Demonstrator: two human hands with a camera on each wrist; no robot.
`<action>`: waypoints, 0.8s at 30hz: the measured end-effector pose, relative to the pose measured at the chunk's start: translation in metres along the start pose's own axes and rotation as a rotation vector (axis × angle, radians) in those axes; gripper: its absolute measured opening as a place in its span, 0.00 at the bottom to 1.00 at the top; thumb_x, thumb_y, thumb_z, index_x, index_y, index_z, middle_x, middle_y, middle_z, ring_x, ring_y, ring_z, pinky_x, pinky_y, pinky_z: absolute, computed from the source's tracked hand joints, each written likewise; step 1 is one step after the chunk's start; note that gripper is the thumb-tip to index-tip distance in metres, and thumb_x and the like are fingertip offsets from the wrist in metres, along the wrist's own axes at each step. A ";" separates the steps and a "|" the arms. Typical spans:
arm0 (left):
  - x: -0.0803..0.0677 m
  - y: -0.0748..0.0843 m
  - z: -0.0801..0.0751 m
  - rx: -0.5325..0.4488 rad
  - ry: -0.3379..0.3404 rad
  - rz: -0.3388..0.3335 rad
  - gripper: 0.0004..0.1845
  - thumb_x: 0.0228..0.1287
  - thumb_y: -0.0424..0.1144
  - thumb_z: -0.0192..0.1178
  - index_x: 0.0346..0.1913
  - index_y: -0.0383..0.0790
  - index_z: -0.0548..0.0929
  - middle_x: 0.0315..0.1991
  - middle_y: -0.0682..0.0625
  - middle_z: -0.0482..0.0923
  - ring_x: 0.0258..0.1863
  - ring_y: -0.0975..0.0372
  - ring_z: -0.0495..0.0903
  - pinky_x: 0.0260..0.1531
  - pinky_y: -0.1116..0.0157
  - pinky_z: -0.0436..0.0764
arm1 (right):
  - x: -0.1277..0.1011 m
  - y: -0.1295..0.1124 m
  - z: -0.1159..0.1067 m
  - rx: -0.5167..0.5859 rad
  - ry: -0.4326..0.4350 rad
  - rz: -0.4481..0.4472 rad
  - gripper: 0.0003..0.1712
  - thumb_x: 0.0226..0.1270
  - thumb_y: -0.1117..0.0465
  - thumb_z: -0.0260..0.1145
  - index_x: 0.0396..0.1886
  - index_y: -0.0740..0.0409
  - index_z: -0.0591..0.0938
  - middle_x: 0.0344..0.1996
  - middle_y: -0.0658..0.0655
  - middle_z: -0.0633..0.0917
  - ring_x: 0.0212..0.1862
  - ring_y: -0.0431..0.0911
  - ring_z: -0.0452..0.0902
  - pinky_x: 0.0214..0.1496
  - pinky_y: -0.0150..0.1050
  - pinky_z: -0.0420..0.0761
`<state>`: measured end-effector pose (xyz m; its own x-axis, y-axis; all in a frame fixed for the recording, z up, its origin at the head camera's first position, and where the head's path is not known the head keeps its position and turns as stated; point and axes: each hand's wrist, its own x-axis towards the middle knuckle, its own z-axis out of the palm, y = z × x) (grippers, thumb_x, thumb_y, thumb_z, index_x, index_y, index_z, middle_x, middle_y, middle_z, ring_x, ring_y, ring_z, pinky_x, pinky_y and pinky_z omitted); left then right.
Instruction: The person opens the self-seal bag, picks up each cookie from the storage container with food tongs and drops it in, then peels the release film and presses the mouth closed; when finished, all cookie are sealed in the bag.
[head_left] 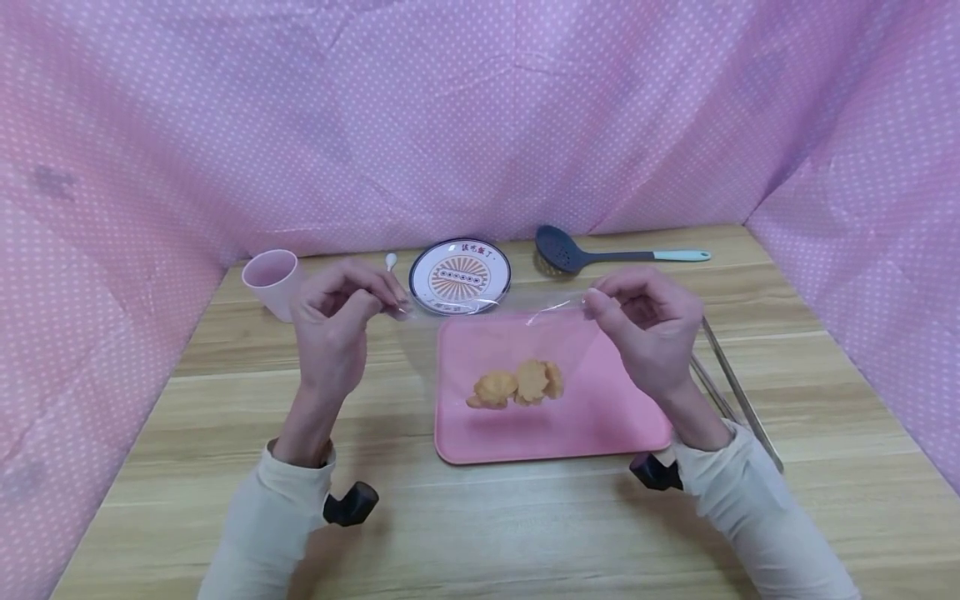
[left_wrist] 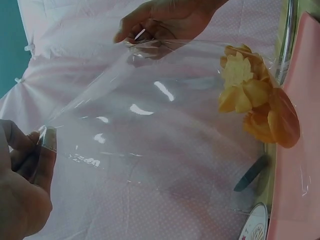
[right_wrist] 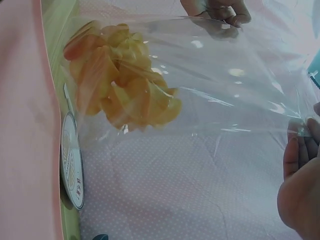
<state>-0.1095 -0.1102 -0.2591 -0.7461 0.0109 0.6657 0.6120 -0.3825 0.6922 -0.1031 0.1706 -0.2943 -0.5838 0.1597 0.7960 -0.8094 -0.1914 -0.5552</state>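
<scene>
A clear plastic bag (left_wrist: 150, 115) is stretched between both hands above the pink board (head_left: 600, 417). Near its bottom lie several yellow-orange pieces (head_left: 513, 385) with scalloped edges; in the right wrist view these pieces (right_wrist: 122, 80) overlap in a heap. My left hand (head_left: 333, 321) pinches one upper corner of the bag between thumb and fingers. At the opposite upper corner my right hand (head_left: 647, 329) pinches the plastic in the same way. The bag's top edge runs taut from hand to hand, and the pieces hang clear of the board.
Behind the left hand stands a pink cup (head_left: 272, 279). A round patterned plate (head_left: 459, 275) lies at the back, with a small white spoon (head_left: 391, 261) beside it. A slotted spoon (head_left: 560, 249) lies back right. Long metal rods (head_left: 741, 392), partly hidden, lie by the right arm.
</scene>
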 end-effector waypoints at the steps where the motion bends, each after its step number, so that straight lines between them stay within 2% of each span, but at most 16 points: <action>1: -0.001 0.000 0.000 0.009 0.000 0.001 0.11 0.56 0.15 0.45 0.24 0.19 0.77 0.25 0.43 0.84 0.27 0.58 0.83 0.29 0.68 0.84 | 0.000 -0.001 0.000 -0.011 0.002 0.004 0.25 0.62 0.60 0.80 0.26 0.80 0.78 0.25 0.56 0.87 0.24 0.41 0.81 0.25 0.27 0.76; 3: -0.002 0.001 0.000 0.016 -0.006 -0.001 0.10 0.56 0.16 0.47 0.26 0.20 0.80 0.26 0.44 0.85 0.26 0.59 0.84 0.30 0.68 0.84 | 0.001 -0.002 0.000 -0.027 0.008 0.009 0.24 0.61 0.62 0.80 0.26 0.80 0.78 0.25 0.56 0.87 0.24 0.40 0.79 0.23 0.25 0.73; 7: -0.004 0.001 0.000 0.064 -0.017 -0.014 0.05 0.60 0.20 0.60 0.31 0.26 0.85 0.28 0.46 0.86 0.25 0.62 0.84 0.31 0.69 0.83 | 0.004 -0.005 -0.001 -0.042 0.029 0.013 0.20 0.60 0.67 0.78 0.27 0.80 0.77 0.27 0.56 0.86 0.25 0.41 0.78 0.24 0.25 0.71; 10: -0.005 0.003 0.002 0.155 -0.015 -0.049 0.04 0.58 0.21 0.68 0.32 0.32 0.87 0.29 0.47 0.86 0.26 0.63 0.83 0.30 0.70 0.81 | 0.005 -0.006 -0.001 -0.042 0.036 0.015 0.19 0.58 0.69 0.78 0.27 0.81 0.77 0.27 0.57 0.86 0.27 0.42 0.78 0.26 0.26 0.71; 13: -0.007 0.007 0.004 0.241 0.001 -0.109 0.08 0.55 0.19 0.70 0.30 0.34 0.87 0.30 0.46 0.86 0.29 0.62 0.83 0.31 0.71 0.82 | 0.007 -0.007 -0.001 -0.039 0.036 0.021 0.19 0.58 0.70 0.78 0.27 0.80 0.76 0.27 0.58 0.86 0.27 0.43 0.79 0.27 0.26 0.72; 18: -0.010 0.013 0.007 0.280 0.002 -0.174 0.07 0.53 0.15 0.69 0.33 0.24 0.82 0.33 0.43 0.85 0.32 0.60 0.84 0.35 0.68 0.85 | 0.008 -0.008 -0.003 -0.029 0.042 0.042 0.17 0.57 0.74 0.77 0.28 0.80 0.75 0.28 0.58 0.85 0.29 0.44 0.80 0.29 0.28 0.74; 24: -0.008 0.014 0.005 0.254 -0.036 -0.155 0.14 0.54 0.14 0.66 0.41 0.22 0.75 0.36 0.44 0.84 0.35 0.57 0.84 0.36 0.66 0.86 | 0.008 -0.010 -0.007 -0.055 0.013 0.057 0.16 0.58 0.75 0.75 0.31 0.81 0.74 0.30 0.58 0.85 0.29 0.44 0.78 0.30 0.29 0.75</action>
<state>-0.0936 -0.1107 -0.2529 -0.8291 0.0855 0.5525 0.5405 -0.1306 0.8312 -0.1000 0.1804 -0.2837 -0.6299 0.1630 0.7594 -0.7766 -0.1475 -0.6125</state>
